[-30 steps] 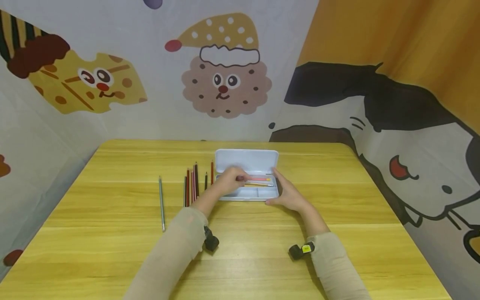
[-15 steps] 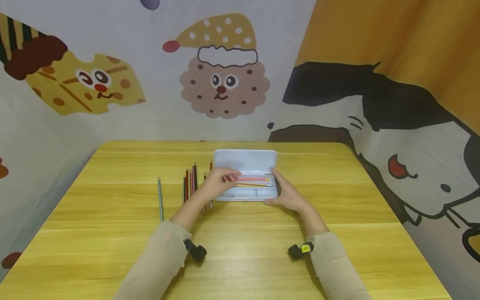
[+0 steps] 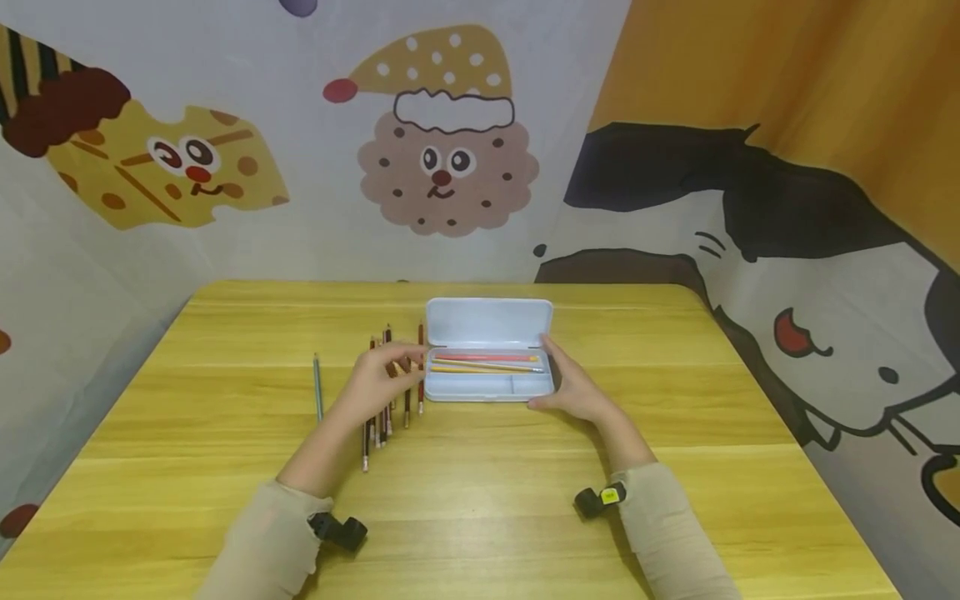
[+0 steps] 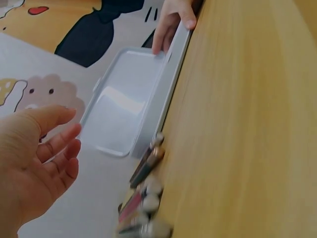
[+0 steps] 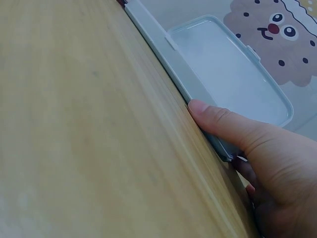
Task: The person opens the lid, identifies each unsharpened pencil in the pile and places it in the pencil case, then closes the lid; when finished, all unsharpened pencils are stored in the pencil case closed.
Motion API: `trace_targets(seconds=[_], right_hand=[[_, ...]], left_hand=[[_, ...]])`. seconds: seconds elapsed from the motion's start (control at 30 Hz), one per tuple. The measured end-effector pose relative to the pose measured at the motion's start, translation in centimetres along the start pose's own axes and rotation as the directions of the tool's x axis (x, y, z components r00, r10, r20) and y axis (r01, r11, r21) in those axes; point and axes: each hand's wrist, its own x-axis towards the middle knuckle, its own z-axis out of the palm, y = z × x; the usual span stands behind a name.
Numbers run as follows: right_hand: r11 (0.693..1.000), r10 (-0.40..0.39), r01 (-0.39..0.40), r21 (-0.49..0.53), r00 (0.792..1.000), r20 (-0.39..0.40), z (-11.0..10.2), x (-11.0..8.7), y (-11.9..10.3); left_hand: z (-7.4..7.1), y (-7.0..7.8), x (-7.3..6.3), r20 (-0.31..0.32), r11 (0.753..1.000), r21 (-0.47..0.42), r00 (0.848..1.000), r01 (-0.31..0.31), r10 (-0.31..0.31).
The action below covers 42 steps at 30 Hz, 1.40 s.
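White case (image 3: 468, 387) between the hands (image 3: 375, 384) (image 3: 576, 392), the left seemingly apart

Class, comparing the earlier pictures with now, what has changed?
The left grip moved leftward, away from the pencils inside the case, and is now over the loose pencils, holding nothing visible. The right grip stayed on the case's right end; the case stayed open.
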Motion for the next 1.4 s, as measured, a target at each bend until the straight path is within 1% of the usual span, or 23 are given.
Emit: trace_targets(seconds=[0.27,0.47,0.63,0.77,0.87,0.9,0.93,1.03,1.1,1.13,1.3,1.4], right_hand=[[1.000,0.005,-0.005,-0.008,1.000,0.005,0.0,0.0,0.0],[1.000,0.021,-0.021,-0.013,1.000,0.000,-0.1,-0.1,-0.2],[1.000,0.023,-0.023,-0.011,1.000,0.001,0.0,-0.2,-0.2],[1.000,0.028,-0.028,-0.012,1.000,0.003,0.0,-0.3,-0.1],[1.000,0.024,-0.024,-0.015,1.000,0.002,0.1,-0.3,-0.1],[1.000,0.021,-0.021,-0.011,1.000,0.004,0.0,-0.4,-0.7],[1.000,0.019,-0.019,-0.010,1.000,0.004,0.0,-0.4,-0.7],[1.000,0.017,-0.017,-0.007,1.000,0.002,0.0,-0.3,-0.6],[1.000,0.021,-0.021,-0.003,1.000,0.003,0.0,-0.3,-0.6],[1.000,0.024,-0.024,-0.007,1.000,0.002,0.1,-0.1,-0.1],[0.999,0.031,-0.031,-0.010,1.000,0.005,0.0,-0.1,-0.1],[1.000,0.029,-0.029,-0.009,1.000,0.005,0.0,-0.1,0.0]], left_hand=[[-2.1,-1.0,-2.2,-0.014,0.998,-0.013,0.998,0.062,-0.062],[-3.3,-2.5,-3.6,-0.027,0.993,0.030,0.993,0.118,-0.117],[-4.0,-3.5,-4.5,-0.017,0.984,0.055,0.986,0.168,-0.167],[-4.2,-4.4,-5.0,-0.003,0.981,0.059,0.983,0.186,-0.186],[-4.2,-5.1,-5.2,0.008,0.980,0.057,0.981,0.191,-0.191],[-4.2,-5.3,-5.2,0.012,0.979,0.055,0.981,0.195,-0.196],[-4.2,-5.4,-5.3,0.015,0.978,0.056,0.979,0.201,-0.202],[-4.2,-5.7,-5.2,0.023,0.974,0.074,0.976,0.214,-0.216],[-4.2,-5.7,-5.2,0.028,0.970,0.087,0.973,0.226,-0.229],[-4.2,-5.7,-5.1,0.029,0.968,0.094,0.972,0.231,-0.235],[-4.3,-5.5,-4.8,0.044,0.957,0.117,0.961,0.266,-0.272],[-4.3,-5.4,-4.4,0.064,0.950,0.133,0.955,0.281,-0.291]])
